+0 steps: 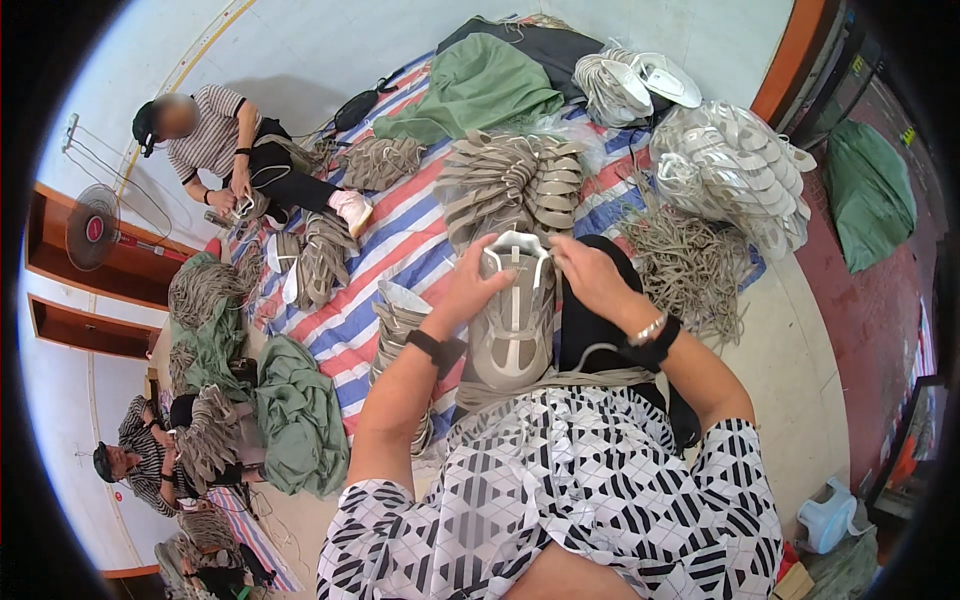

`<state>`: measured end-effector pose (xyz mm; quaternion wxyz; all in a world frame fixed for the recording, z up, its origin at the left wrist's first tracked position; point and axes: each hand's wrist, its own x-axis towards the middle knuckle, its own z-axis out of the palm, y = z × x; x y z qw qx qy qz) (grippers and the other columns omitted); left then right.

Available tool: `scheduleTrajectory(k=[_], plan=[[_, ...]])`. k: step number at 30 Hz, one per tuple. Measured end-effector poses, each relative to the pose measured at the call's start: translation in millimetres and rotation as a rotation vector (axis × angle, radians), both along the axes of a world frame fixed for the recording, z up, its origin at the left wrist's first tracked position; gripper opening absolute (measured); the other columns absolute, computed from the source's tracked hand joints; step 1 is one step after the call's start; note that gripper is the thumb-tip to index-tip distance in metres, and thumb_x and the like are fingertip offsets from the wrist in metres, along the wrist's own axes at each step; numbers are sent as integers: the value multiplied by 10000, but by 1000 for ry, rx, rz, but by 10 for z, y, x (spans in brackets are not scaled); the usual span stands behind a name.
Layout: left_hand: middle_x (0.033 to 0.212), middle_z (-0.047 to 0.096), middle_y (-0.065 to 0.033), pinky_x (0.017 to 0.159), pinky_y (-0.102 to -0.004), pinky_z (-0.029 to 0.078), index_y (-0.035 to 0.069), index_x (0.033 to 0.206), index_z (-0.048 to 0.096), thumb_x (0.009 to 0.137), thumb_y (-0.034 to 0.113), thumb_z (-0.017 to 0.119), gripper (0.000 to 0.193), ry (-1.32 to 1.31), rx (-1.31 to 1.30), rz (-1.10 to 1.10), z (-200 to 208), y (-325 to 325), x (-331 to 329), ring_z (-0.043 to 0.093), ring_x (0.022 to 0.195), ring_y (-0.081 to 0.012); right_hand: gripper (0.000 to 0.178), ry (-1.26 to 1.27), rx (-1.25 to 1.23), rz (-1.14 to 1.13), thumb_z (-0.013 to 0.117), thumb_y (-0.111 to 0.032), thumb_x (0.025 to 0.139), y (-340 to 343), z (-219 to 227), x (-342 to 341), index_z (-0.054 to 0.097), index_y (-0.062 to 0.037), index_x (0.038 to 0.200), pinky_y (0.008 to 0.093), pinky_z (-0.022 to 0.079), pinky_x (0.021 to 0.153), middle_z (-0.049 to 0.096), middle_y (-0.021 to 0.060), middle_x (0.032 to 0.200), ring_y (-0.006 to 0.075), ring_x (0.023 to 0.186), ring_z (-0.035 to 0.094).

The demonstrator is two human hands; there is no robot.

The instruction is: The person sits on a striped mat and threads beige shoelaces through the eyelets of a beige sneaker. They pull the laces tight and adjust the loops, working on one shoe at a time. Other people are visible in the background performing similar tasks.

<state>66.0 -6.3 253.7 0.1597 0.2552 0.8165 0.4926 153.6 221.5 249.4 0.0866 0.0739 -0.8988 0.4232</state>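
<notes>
A beige-grey shoe upper (514,325) lies on my lap, its toe pointing toward my body and its white-lined collar opening facing away. My left hand (468,287) grips the left side of the collar, thumb across the top. At the opposite edge, the fingers of my right hand (592,277) are bent and pressed against the collar rim. Whether a lace is between them is too small to see. A bundle of beige laces (590,378) stretches across my lap below the toe. Just beyond my hands sits a fanned pile of similar uppers (510,180).
A tangled heap of laces (690,268) lies to my right, below bagged uppers (735,170). More uppers (398,325) stand at my left on the striped sheet (345,345). Green sacks (300,415) lie around. Two people (215,140) sit at the left, near a fan (92,228).
</notes>
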Motion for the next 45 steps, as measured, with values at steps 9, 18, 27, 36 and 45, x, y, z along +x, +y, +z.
scheduleTrajectory(k=[9,18,27,36,45], plan=[[1373,437,-176,1096,-348,260,50,1311,452,972,324,393,440,149,135,53,-73,-258,195,393,1302,-276,566,-850,-237,89,399,-489,953,-110,30,-904,554,20,1145,460,507,773,642,196,1040,320,927,639],[1272,494,-209,1057,-389,289,9,1228,523,978,301,339,426,114,135,-11,-137,-300,26,425,1234,-335,523,-445,-1280,34,491,-412,944,-310,120,-1048,483,-22,1293,393,393,948,675,141,1082,225,1026,602],[1437,408,-159,1128,-346,218,26,1338,500,879,57,448,463,-131,323,-44,-130,-80,67,322,1370,-271,385,-140,223,329,491,-288,928,-556,420,-1166,570,-13,1185,391,481,827,670,181,968,287,931,641],[1268,578,-106,1007,-318,382,-20,1234,566,835,83,521,414,-549,-291,210,-721,-1203,123,516,1173,-165,545,54,96,1,586,-303,872,-255,-99,-433,468,24,1292,435,408,986,489,265,1275,402,1170,490],[1304,503,-193,1033,-393,342,48,1221,548,835,268,632,452,274,43,107,-207,43,19,446,1243,-314,399,-13,0,44,541,-212,884,-378,-92,-606,520,25,1205,422,418,941,572,229,1166,379,1090,543]])
